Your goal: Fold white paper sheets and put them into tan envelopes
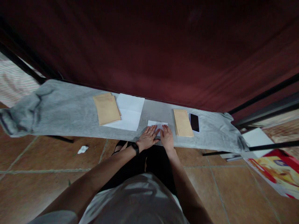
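Note:
Near the front edge of the cloth-covered table lies a small white sheet of paper (154, 123), possibly folded. My left hand (147, 137) rests flat on its left side, fingers stretched out. On the right side of the sheet lies my right hand (167, 137), its fingers also extended. The two hands are close together, and both press on the paper, hiding most of it. To the left are larger white sheets (130, 112), partly under brown envelopes (106, 109). Just right of my right hand is another stack of brown envelopes (183, 123).
A phone (194, 122) lies right of the envelopes. Grey cloth (70, 105) covers the narrow table, with a dark red panel (149, 56) behind it. A crumpled white scrap (83, 149) lies on the tiled floor. A red and yellow box (277, 171) stands at lower right.

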{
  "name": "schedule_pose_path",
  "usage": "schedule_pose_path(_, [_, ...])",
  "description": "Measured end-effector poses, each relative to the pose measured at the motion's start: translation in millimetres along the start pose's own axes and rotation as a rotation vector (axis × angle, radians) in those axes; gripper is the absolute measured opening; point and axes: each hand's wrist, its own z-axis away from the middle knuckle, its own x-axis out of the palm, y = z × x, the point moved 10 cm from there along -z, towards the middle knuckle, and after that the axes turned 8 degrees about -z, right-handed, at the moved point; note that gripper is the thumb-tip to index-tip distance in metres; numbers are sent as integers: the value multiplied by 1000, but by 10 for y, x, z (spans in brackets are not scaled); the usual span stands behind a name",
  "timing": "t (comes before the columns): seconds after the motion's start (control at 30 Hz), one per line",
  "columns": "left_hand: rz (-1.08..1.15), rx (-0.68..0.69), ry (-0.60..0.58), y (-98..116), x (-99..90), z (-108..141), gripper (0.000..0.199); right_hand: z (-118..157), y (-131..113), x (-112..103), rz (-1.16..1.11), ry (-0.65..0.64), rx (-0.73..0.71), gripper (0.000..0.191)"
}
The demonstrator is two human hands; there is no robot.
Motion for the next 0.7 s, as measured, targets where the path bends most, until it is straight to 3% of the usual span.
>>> schedule_pose_path(0.13, [17,14,-10,9,3,6,67,-35,-81,300,56,-137,-116,49])
schedule_pose_path(0.33, [62,-16,-24,-59,12,36,63,11,-9,412,173,-193,-160,47])
schedule_pose_path(0.7, [10,-142,-4,-307,74,-229,59,-6,83,380,232,-44,-80,52])
